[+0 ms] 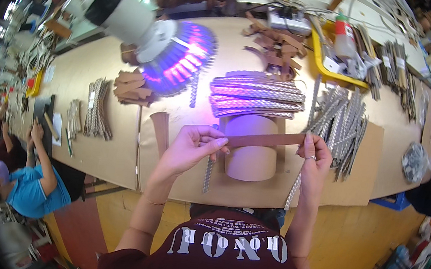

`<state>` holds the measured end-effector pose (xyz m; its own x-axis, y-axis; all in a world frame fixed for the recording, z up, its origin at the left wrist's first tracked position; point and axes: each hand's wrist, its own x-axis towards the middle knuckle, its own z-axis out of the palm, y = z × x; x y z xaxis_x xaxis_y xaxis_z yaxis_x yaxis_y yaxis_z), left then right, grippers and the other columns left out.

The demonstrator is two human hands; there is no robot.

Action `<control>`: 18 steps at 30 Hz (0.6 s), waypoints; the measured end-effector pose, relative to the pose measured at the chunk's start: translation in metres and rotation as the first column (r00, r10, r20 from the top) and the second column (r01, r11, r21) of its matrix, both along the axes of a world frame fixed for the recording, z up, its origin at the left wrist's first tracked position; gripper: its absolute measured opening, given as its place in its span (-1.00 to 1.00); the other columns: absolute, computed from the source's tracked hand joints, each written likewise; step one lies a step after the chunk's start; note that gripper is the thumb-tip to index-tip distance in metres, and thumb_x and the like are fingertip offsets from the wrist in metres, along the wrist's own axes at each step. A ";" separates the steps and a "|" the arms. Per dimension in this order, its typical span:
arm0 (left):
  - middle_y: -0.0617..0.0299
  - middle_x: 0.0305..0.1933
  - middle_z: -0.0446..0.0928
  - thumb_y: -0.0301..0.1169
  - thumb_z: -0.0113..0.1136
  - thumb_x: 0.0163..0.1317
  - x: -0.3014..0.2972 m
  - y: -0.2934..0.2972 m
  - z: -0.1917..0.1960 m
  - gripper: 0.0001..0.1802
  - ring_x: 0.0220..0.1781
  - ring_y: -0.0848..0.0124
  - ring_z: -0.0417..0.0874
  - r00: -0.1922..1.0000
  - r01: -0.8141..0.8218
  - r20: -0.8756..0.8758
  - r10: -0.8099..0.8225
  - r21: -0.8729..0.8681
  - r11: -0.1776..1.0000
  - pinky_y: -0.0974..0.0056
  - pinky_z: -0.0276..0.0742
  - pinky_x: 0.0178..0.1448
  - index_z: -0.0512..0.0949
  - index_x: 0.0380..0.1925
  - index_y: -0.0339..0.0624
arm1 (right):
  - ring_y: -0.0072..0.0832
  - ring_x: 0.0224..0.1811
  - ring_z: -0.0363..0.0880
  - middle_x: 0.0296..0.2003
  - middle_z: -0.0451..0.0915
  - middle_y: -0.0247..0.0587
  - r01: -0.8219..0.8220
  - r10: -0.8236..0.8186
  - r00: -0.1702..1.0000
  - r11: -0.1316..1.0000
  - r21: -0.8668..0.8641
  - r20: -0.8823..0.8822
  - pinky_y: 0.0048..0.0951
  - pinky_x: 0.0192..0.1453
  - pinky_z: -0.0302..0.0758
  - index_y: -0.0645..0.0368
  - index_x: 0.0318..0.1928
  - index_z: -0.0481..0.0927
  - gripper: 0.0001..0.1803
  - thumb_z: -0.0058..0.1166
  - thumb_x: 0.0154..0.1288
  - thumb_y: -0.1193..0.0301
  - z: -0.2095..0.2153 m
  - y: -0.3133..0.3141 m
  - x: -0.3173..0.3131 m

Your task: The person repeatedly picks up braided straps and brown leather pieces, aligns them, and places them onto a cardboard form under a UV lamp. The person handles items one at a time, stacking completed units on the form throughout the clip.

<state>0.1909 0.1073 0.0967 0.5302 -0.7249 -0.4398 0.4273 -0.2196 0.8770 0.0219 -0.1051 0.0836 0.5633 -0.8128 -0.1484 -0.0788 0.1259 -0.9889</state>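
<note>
Across my front, a flat brown strip (263,140) is stretched between both hands. My left hand (196,147) pinches its left end between thumb and fingers, and my right hand (315,154) grips the right end. Beneath the strip stands a rounded tan block (251,165), its kind unclear. A silver braided strip (208,176) shows below my left fingers, and another braided strip (293,191) shows beside my right hand; whether either is held cannot be told. Just beyond the block lies a thick stack of braided strips (257,97).
A lamp (174,55) casts purple light from the upper left. Loose braided strips (340,126) are heaped at the right, and brown pieces (278,47) lie farther back. Beyond them stands a yellow tray (320,61) with a bottle (343,37). A person in blue (36,192) sits at the left.
</note>
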 end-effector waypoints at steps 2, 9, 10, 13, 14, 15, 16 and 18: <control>0.18 -0.34 0.68 -0.34 0.27 0.32 0.000 0.006 -0.010 -0.76 -0.47 0.60 0.58 0.997 -0.059 -0.049 0.058 -0.016 0.998 0.51 0.49 -0.37 0.62 -0.20 -0.35 | -0.74 -0.42 0.35 -0.46 0.50 -0.47 -0.007 0.007 1.000 1.000 0.002 0.012 -0.66 -0.29 0.31 0.25 -0.28 0.60 -0.78 0.08 0.46 0.35 -0.001 0.003 0.005; 0.27 -0.42 0.62 -0.30 0.26 0.34 -0.009 -0.005 -0.029 -0.77 -0.48 0.61 0.56 0.964 -0.231 -0.159 0.215 -0.092 0.969 0.51 0.47 -0.35 0.61 -0.27 -0.27 | -0.78 -0.48 0.34 -0.52 0.51 -0.47 0.056 -0.058 0.998 0.993 -0.104 -0.012 -0.69 -0.37 0.23 0.21 -0.25 0.63 -0.77 0.06 0.47 0.31 -0.009 0.005 0.008; 0.28 -0.42 0.62 -0.30 0.25 0.35 -0.011 -0.007 -0.030 -0.78 -0.48 0.62 0.56 0.958 -0.261 -0.154 0.242 -0.119 0.958 0.51 0.47 -0.34 0.60 -0.28 -0.26 | -0.79 -0.48 0.35 -0.52 0.51 -0.47 0.060 -0.065 0.997 0.990 -0.124 -0.031 -0.69 -0.37 0.23 0.21 -0.25 0.63 -0.77 0.06 0.47 0.31 -0.010 0.007 0.010; 0.30 -0.43 0.60 -0.30 0.23 0.37 -0.017 -0.009 -0.031 -0.79 -0.48 0.63 0.55 0.942 -0.330 -0.116 0.313 -0.179 0.927 0.51 0.47 -0.34 0.59 -0.30 -0.24 | -0.79 -0.47 0.37 -0.53 0.51 -0.47 0.096 -0.102 0.994 0.984 -0.152 -0.032 -0.69 -0.38 0.24 0.21 -0.27 0.62 -0.77 0.07 0.47 0.30 -0.010 0.011 0.013; 0.31 -0.43 0.60 -0.30 0.22 0.37 -0.019 -0.009 -0.031 -0.80 -0.48 0.64 0.54 0.935 -0.353 -0.103 0.338 -0.203 0.914 0.51 0.46 -0.34 0.59 -0.31 -0.23 | -0.79 -0.47 0.38 -0.53 0.51 -0.47 0.113 -0.119 0.992 0.983 -0.144 -0.033 -0.69 -0.38 0.24 0.20 -0.27 0.62 -0.76 0.07 0.47 0.30 -0.009 0.011 0.013; 0.31 -0.43 0.59 -0.30 0.23 0.37 -0.021 -0.009 -0.032 -0.79 -0.48 0.64 0.54 0.931 -0.363 -0.110 0.348 -0.184 0.913 0.50 0.46 -0.34 0.58 -0.31 -0.23 | -0.78 -0.47 0.37 -0.53 0.51 -0.47 0.113 -0.119 0.992 0.981 -0.158 -0.034 -0.69 -0.38 0.24 0.20 -0.29 0.62 -0.76 0.08 0.47 0.30 -0.009 0.011 0.013; 0.32 -0.44 0.59 -0.30 0.23 0.37 -0.022 -0.010 -0.034 -0.79 -0.48 0.64 0.53 0.926 -0.375 -0.117 0.359 -0.175 0.910 0.50 0.46 -0.35 0.58 -0.31 -0.23 | -0.78 -0.47 0.36 -0.53 0.51 -0.47 0.114 -0.123 0.992 0.980 -0.160 -0.043 -0.69 -0.38 0.24 0.20 -0.30 0.61 -0.76 0.08 0.46 0.30 -0.010 0.010 0.013; 0.32 -0.44 0.59 -0.31 0.24 0.36 -0.025 -0.013 -0.039 -0.80 -0.48 0.66 0.52 0.923 -0.379 -0.132 0.361 -0.148 0.914 0.51 0.44 -0.36 0.57 -0.32 -0.22 | -0.77 -0.46 0.35 -0.51 0.50 -0.47 0.093 -0.105 0.992 0.982 -0.162 -0.068 -0.67 -0.36 0.26 0.23 -0.32 0.60 -0.75 0.09 0.46 0.30 -0.014 0.007 0.013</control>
